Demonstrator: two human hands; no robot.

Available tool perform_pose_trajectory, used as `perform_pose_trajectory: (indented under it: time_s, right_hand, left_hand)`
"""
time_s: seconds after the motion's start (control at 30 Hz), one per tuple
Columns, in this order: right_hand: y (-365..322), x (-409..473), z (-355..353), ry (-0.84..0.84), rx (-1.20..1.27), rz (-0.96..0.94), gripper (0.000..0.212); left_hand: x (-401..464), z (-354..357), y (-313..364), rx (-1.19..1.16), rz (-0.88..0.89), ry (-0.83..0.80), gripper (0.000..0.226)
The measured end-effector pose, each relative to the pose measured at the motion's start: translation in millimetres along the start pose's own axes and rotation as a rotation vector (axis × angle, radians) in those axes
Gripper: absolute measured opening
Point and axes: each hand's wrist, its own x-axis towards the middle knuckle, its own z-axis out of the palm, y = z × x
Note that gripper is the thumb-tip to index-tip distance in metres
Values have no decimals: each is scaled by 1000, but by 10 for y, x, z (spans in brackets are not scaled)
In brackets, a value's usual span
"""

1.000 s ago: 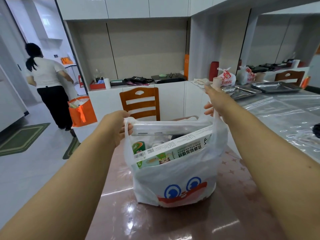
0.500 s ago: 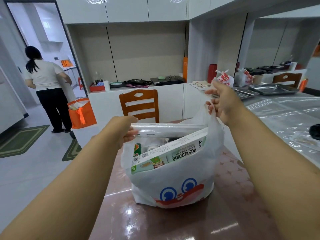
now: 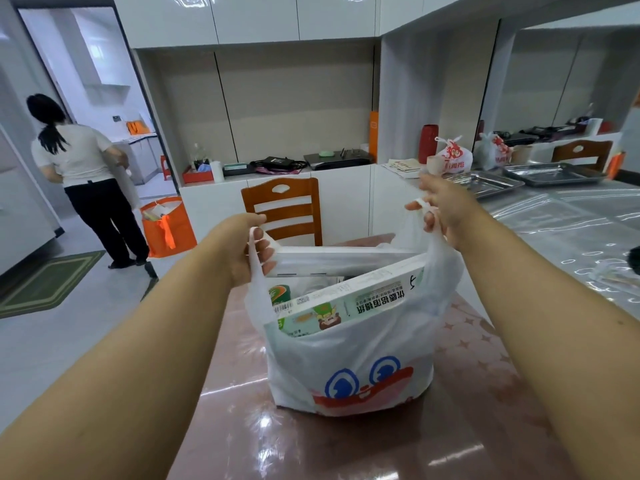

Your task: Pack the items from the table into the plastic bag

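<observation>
1. On the glossy bench (image 3: 242,441), near its middle, stands the white plastic bag (image 3: 349,368) with a cartoon face printed on its front.
2. Compared with a second ago, the right hand (image 3: 441,206) has drawn back from a flat reach behind the bag and now pinches the bag's right handle; the left hand (image 3: 247,249) keeps its fingers curled round the left handle.
3. Both handles are now pulled up and apart, so the bag's mouth is stretched wide between the hands.
4. Inside the bag, a long green-and-white box (image 3: 346,306) leans slantwise against the front wall, a white roll (image 3: 343,259) lies across the top behind it, and a green can (image 3: 280,295) sits at the bag's left end.
5. No loose item shows on the bench around the bag, so I judge the packing nearly finished, with lifting or tying the likely remaining step.
</observation>
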Motion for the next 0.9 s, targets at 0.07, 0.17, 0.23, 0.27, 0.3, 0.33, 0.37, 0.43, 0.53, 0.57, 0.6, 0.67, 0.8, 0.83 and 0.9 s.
perform_pose_trajectory:
  time_s: [0.07,0.17,0.23,0.27,0.3,0.33,0.37,0.43,0.53,0.57,0.6,0.67,0.8,0.83,0.9]
  right_hand:
    - [-4,-9,-10,-8,-107,37,60]
    - [-23,-29,-16,12,-207,48,67]
    - [-22,-31,-20,34,-240,35,69]
    - [-23,-34,-20,46,-257,30,69]
    - [-23,-33,-21,55,-272,26,69]
    - [-26,-37,-17,64,-279,23,68]
    - [-30,-43,-17,69,-282,22,68]
    - [-32,-51,-15,69,-276,26,67]
    - [-43,-56,-14,61,-266,38,69]
    - [-46,-53,-16,59,-265,42,70]
    - [-47,-40,-17,63,-270,46,71]
    - [-49,-34,-21,70,-286,63,71]
    - [-40,-17,-41,95,-303,84,75]
    - [-25,10,-51,87,-306,84,76]
    - [-16,17,-52,104,-318,80,77]
  left_hand:
    - [-20,50,-43,88,23,13,26]
    - [-69,98,-49,175,66,49,32]
    - [-94,120,-57,206,64,65,33]
    - [-109,127,-70,214,56,68,33]
    - [-115,127,-82,223,49,72,34]
    - [-124,126,-91,231,46,76,34]
    - [-129,121,-99,231,44,79,34]
    - [-139,116,-105,209,37,80,32]
    - [-132,111,-106,159,39,88,29]
    - [-113,105,-105,147,41,96,28]
    - [-103,103,-104,138,45,100,27]
    - [-85,100,-99,143,45,121,29]
    - [-79,108,-80,161,47,154,33]
    - [-69,102,-83,169,47,154,33]
    - [-25,96,-85,171,50,173,33]
